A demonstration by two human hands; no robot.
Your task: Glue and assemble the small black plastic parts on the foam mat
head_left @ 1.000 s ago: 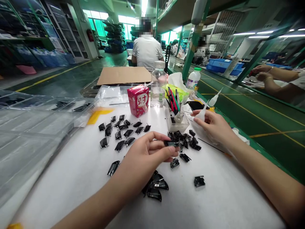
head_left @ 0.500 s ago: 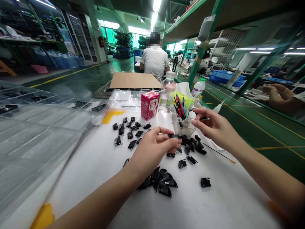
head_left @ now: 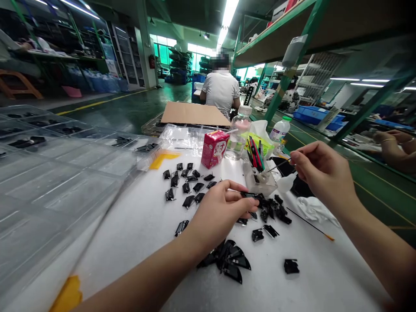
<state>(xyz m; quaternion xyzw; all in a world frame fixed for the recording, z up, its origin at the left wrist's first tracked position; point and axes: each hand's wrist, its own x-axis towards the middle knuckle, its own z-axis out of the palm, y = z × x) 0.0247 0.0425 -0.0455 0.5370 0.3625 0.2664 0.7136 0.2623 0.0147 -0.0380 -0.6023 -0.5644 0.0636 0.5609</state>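
Nearest: loose black pieces [head_left: 235,262] fanned out on the white table [head_left: 130,242]. Left hand [head_left: 221,210] beyond them, half-curled, thumb and fingers pinching a small black part [head_left: 248,195] over the table. Reads light, stiff, glossy, so maybe slippery; thin edges likely fragile. Best held by the rim, low pressure. Right hand [head_left: 328,177]: fingertips closed on a thin dark rod [head_left: 279,165], angled toward the clear box [head_left: 264,189]; can't tell if it touches.
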